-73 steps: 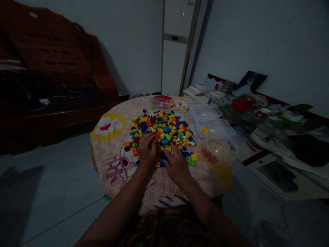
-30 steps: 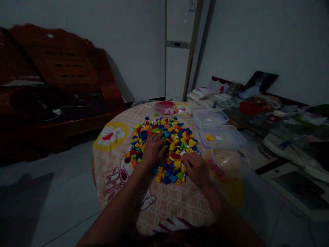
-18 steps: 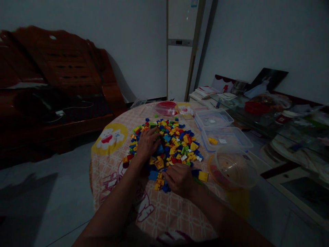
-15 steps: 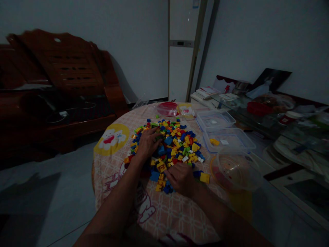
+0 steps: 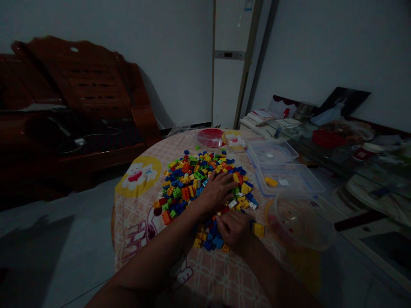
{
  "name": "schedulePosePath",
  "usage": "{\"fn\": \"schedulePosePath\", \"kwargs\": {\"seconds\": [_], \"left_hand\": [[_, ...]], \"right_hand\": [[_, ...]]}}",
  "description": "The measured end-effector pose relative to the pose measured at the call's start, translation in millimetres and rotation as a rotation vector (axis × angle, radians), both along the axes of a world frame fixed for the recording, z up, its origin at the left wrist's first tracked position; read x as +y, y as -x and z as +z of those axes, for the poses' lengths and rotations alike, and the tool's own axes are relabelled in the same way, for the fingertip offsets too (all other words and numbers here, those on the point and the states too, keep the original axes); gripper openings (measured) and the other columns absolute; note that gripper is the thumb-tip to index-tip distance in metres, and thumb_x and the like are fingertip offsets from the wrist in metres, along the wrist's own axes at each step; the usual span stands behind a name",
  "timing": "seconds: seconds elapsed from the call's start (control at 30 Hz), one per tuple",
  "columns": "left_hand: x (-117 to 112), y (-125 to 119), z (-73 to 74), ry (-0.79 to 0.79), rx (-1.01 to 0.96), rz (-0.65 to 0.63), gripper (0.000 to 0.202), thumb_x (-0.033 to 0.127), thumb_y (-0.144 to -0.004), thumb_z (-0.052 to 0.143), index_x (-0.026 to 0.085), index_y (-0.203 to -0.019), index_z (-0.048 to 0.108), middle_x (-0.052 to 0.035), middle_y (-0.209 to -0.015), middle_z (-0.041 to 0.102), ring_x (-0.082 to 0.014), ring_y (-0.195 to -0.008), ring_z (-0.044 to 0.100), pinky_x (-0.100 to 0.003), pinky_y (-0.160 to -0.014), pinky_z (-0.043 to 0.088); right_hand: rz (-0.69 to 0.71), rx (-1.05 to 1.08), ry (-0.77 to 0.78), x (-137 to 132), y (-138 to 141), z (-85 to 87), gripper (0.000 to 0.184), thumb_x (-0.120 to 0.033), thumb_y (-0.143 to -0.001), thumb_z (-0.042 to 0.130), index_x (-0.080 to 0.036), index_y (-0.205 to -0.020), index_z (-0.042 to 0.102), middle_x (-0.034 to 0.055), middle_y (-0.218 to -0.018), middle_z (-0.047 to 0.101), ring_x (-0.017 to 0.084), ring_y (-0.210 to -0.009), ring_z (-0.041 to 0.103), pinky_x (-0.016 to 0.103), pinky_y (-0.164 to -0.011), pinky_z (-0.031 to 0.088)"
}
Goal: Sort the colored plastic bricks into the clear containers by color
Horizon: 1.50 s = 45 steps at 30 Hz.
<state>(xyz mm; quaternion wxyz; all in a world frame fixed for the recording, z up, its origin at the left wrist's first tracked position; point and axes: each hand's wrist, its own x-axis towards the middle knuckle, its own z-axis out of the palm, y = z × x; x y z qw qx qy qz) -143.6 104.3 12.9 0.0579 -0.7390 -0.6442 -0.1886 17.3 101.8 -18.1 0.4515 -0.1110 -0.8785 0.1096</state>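
Note:
A broad heap of coloured toy building bricks [image 5: 184,182] is spread over the round table, in yellow, blue, green, red and orange. My left hand [image 5: 218,190] lies on the right part of the heap, fingers stretched out and palm down, touching bricks. Close in front of it, my right hand [image 5: 236,229] is closed, thumb and fingers curled together at the near edge of the heap. Whatever it may hold is hidden. Beside its fingers lies a small cluster of blue and yellow bricks [image 5: 208,239], and a yellow brick [image 5: 258,230] sits just right of the hand.
Two clear plastic boxes [image 5: 300,173] stand at the table's right, the nearer with yellow pieces inside. A round clear tub [image 5: 305,218] is nearer me. A red basket [image 5: 210,137] stands at the far edge. Patterned cloth [image 5: 221,278] covers the table. A wooden bench [image 5: 90,85] is left.
My left hand has moved right across the heap, from its left part towards my right hand, uncovering bricks there. My right hand has shifted slightly nearer and stays closed.

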Motion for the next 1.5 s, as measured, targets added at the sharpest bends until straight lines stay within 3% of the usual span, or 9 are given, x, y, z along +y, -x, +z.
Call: {"fn": "schedulePosePath", "kwargs": {"seconds": [0.13,0.47,0.83,0.97,1.1,1.27,1.37,1.5], "left_hand": [[5.2,19.1,-0.4,-0.027,0.016,0.085,0.025,0.032,-0.090,0.057,0.027,-0.112,0.068,-0.0080,-0.140,0.057,-0.0280,-0.133,0.046,-0.055,-0.115,0.026],[9.0,78.6,1.3,-0.096,-0.065,0.228,0.025,0.029,-0.090,0.052,0.021,-0.104,0.071,-0.0104,-0.129,0.065,-0.0283,-0.118,0.059,-0.049,-0.105,0.041],[20.2,98.2,8.6,-0.083,-0.172,0.272,0.028,0.016,-0.082,0.054,0.020,-0.102,0.073,-0.0111,-0.129,0.064,-0.0276,-0.118,0.060,-0.044,-0.103,0.047],[15.2,90.4,11.3,-0.124,-0.214,0.260,0.030,0.021,-0.086,0.055,0.019,-0.110,0.072,-0.0120,-0.130,0.063,-0.0274,-0.122,0.058,-0.045,-0.106,0.046],[4.2,56.2,13.8,-0.107,-0.241,0.151,0.030,0.027,-0.090,0.055,0.019,-0.115,0.070,-0.0118,-0.129,0.064,-0.0262,-0.120,0.059,-0.043,-0.104,0.047],[-3.8,19.7,5.6,-0.041,-0.232,0.012,0.026,0.026,-0.085,0.065,0.019,-0.109,0.071,-0.0120,-0.120,0.067,-0.0250,-0.114,0.061,-0.040,-0.100,0.049],[-3.8,23.7,-0.1,-0.001,-0.223,0.026,0.017,0.019,-0.085,0.062,0.018,-0.099,0.072,-0.0106,-0.113,0.069,-0.0237,-0.108,0.063,-0.037,-0.095,0.050],[-2.0,47.2,0.3,-0.033,-0.235,0.114,0.023,0.013,-0.087,0.054,0.020,-0.096,0.073,-0.0089,-0.111,0.069,-0.0219,-0.105,0.063,-0.036,-0.093,0.051]], "right_hand": [[-0.007,-0.013,0.047,-1.6,-1.0,-1.0,0.037,-0.020,-0.096,0.047,-0.022,-0.060,0.047,-0.0003,-0.053,0.053,0.014,-0.052,0.051,0.029,-0.055,0.033],[-0.002,-0.014,0.112,-3.4,-2.8,0.6,0.037,-0.021,-0.097,0.048,-0.021,-0.060,0.049,-0.0003,-0.054,0.054,0.013,-0.052,0.052,0.028,-0.055,0.034],[0.020,0.020,0.111,-5.6,-3.2,-0.6,0.037,-0.020,-0.096,0.050,-0.020,-0.060,0.047,-0.0010,-0.054,0.052,0.011,-0.052,0.049,0.027,-0.056,0.033],[0.036,0.030,0.100,-7.4,-2.6,1.2,0.036,-0.020,-0.096,0.050,-0.020,-0.060,0.048,-0.0005,-0.054,0.053,0.011,-0.052,0.049,0.027,-0.056,0.033],[0.042,0.027,0.118,-7.9,-2.7,0.9,0.035,-0.019,-0.096,0.050,-0.020,-0.061,0.049,-0.0005,-0.055,0.053,0.012,-0.052,0.049,0.028,-0.056,0.033],[0.047,0.037,0.116,-7.2,-3.0,0.3,0.035,-0.017,-0.095,0.051,-0.020,-0.060,0.048,-0.0007,-0.054,0.051,0.012,-0.052,0.048,0.029,-0.056,0.032],[0.050,0.051,0.112,-7.2,-3.1,0.9,0.035,-0.016,-0.094,0.051,-0.020,-0.060,0.047,-0.0011,-0.053,0.051,0.012,-0.052,0.048,0.028,-0.056,0.032],[0.068,0.042,0.122,-8.3,-3.5,-0.1,0.034,-0.016,-0.095,0.051,-0.020,-0.061,0.047,-0.0011,-0.055,0.052,0.011,-0.052,0.049,0.028,-0.056,0.033]]}}
